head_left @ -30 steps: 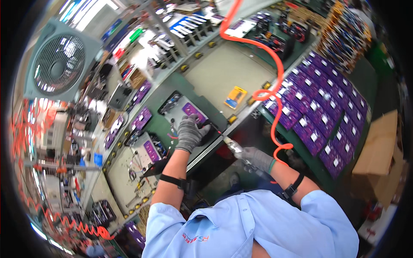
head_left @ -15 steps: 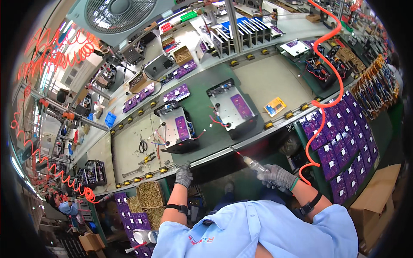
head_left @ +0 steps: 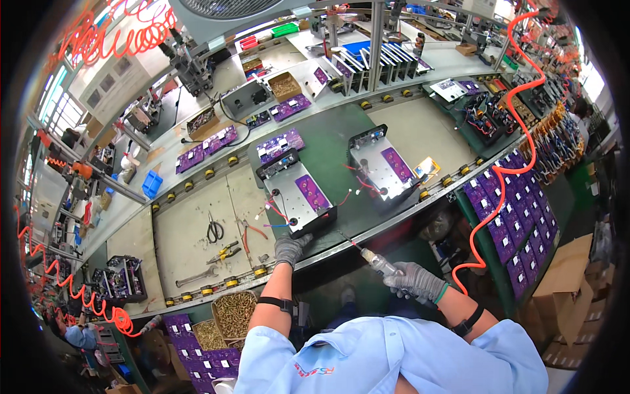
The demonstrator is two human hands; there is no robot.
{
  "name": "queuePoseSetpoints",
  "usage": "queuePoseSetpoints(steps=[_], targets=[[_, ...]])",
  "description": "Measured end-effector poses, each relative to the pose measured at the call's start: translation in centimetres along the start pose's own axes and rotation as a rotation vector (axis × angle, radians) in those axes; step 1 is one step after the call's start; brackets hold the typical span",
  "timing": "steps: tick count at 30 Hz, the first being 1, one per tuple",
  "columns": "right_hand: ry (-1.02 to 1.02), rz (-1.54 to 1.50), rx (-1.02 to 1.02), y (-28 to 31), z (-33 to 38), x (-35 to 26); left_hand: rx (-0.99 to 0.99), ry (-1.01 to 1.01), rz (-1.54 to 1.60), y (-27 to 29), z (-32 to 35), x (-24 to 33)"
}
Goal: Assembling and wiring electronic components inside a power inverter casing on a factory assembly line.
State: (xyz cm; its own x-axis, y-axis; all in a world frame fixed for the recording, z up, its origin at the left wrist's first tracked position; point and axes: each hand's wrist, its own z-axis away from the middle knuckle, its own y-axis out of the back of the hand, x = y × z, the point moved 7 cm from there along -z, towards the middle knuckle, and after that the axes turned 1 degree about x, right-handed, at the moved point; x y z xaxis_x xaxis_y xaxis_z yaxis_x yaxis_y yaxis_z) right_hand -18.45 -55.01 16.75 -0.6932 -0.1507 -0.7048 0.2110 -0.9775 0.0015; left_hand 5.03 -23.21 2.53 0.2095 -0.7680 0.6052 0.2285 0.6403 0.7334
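My right hand (head_left: 415,281), in a grey glove, is closed around a power screwdriver (head_left: 377,262) with a pale, translucent body. Its thin bit points up and left, past the bench's near edge. My left hand (head_left: 291,249), also gloved, is at the near corner of a black-and-silver metal box (head_left: 292,196), fingers stretched toward it; whether they touch is unclear. A purple circuit board (head_left: 312,192) lies on the box's silver face, and red and blue wires come off its side. A similar metal box (head_left: 380,164) lies to its right on the green board (head_left: 328,134).
Scissors (head_left: 214,231), yellow-handled pliers (head_left: 226,251), red-handled pliers (head_left: 248,231) and a wrench (head_left: 197,277) lie left of the boxes. Trays of brass screws (head_left: 234,314) stand below left. An orange coiled air hose (head_left: 502,203) hangs at right, before racked purple boards (head_left: 515,226).
The view has shifted. My left hand has moved from the bench edge up to the nearer box's corner. Both boxes sit farther right of the hand tools. My right hand still grips the screwdriver.
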Motion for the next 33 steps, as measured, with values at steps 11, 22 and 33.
queuePoseSetpoints(steps=[11,22,33], targets=[[-0.004,0.053,-0.07,-4.8,-1.1,-2.8,-0.577,0.323,1.63,-1.6,7.2,-2.2],[-0.009,0.093,-0.089,-4.8,-1.3,-3.5,-0.56,0.235,1.435,-0.4,7.8,-0.2],[0.025,0.103,-0.159,-4.9,-2.1,-2.7,-0.545,0.352,1.485,0.0,9.2,3.3]])
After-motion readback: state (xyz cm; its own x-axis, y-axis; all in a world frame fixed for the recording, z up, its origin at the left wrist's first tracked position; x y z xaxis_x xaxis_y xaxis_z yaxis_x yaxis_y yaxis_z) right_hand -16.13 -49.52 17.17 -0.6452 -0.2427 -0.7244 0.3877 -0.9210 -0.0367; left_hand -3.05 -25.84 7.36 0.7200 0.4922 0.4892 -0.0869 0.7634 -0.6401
